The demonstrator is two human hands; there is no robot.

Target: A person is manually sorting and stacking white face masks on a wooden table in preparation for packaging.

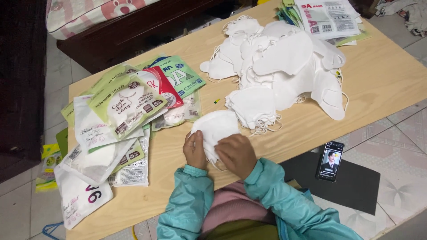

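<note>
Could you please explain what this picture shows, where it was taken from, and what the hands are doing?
There is no machine here: a camera worn on a person's head looks down at their own two bare hands, in teal jacket sleeves. The left hand and the right hand together hold a small stack of white folded face masks at the near edge of a light wooden table. A large heap of loose white masks lies further back. On the left are scattered green, white and red printed plastic mask packets, with more packets at the far edge. A black smartphone with a lit screen lies on a dark mat on the tiled floor.
</note>
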